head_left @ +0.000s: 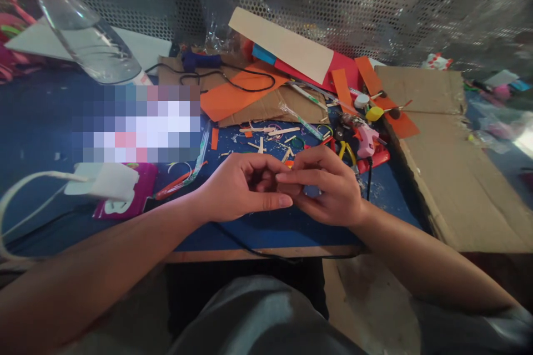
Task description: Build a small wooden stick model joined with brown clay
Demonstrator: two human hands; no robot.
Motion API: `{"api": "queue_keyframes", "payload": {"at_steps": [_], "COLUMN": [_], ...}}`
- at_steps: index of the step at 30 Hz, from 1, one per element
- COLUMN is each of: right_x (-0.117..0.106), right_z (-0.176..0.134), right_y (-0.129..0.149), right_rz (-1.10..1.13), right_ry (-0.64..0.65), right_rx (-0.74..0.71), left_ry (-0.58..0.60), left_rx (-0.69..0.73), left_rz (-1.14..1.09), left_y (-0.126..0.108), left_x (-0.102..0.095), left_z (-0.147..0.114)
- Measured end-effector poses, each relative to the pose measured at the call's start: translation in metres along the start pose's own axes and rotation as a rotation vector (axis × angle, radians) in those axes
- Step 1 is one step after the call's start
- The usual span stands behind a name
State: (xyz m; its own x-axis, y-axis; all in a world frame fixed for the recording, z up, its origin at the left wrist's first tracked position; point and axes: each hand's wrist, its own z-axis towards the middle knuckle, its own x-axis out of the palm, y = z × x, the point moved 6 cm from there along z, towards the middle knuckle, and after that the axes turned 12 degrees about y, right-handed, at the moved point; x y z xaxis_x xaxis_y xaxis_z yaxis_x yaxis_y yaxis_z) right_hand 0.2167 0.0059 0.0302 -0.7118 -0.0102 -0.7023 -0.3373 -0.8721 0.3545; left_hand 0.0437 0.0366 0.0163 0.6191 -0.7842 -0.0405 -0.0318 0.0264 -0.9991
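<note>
Two bare hands meet over the blue tabletop [258,233], nearer than the one pink glue gun [366,138] and left of it. The left hand [231,188] has its fingers curled and its thumb laid out straight; the right hand [333,186] brings its fingertips in against the left's. Each grip is drawn nearly closed. One small brownish piece [290,187] seems to show between the fingertips, left of and nearer than the glue gun, mostly hidden; I cannot tell which grip, if either, has hold of it.

Far left of the glue gun, one white plug [114,182] sits on one purple power strip [145,177]. Touching the glue gun's near side is one red object [377,158]; just left of it are yellow handles [345,152]. Farther left lie at least four pale sticks [283,131]. One large cardboard piece [470,161] spreads to its right.

Beyond the glue gun are one white cap [361,101] and one yellow piece [375,114]. Beyond and left lie one large orange sheet [237,94], one blue-handled tool [202,61], one cream sheet [287,44] and, well apart, one red-capped bottle [95,47]. Behind everything stands one perforated panel [333,0].
</note>
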Motion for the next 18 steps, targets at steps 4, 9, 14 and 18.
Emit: {"api": "queue_keyframes", "payload": {"at_steps": [4,9,14,18], "right_x": [-0.0002,-0.0026,-0.0058,-0.0056], "right_z": [0.0003,0.0025,0.0003,-0.0022], "right_y": [0.0011,0.0031,0.0025,0.0024], "right_rz": [0.003,-0.027,-0.056,-0.067], "right_ry": [-0.023,-0.027,-0.050,-0.067], "right_rx": [-0.004,0.003,0.015,0.009], "left_ry": [-0.019,-0.055,-0.055,-0.049], "left_rx": [-0.013,-0.022,-0.003,-0.012], "left_rz": [-0.031,-0.001,0.030,-0.042], "left_y": [0.0022,0.0039,0.0031,0.0061], "left_x": [-0.0003,-0.0027,-0.0034,-0.0028], "left_z": [-0.0002,-0.0004,-0.0002,-0.0009]}}
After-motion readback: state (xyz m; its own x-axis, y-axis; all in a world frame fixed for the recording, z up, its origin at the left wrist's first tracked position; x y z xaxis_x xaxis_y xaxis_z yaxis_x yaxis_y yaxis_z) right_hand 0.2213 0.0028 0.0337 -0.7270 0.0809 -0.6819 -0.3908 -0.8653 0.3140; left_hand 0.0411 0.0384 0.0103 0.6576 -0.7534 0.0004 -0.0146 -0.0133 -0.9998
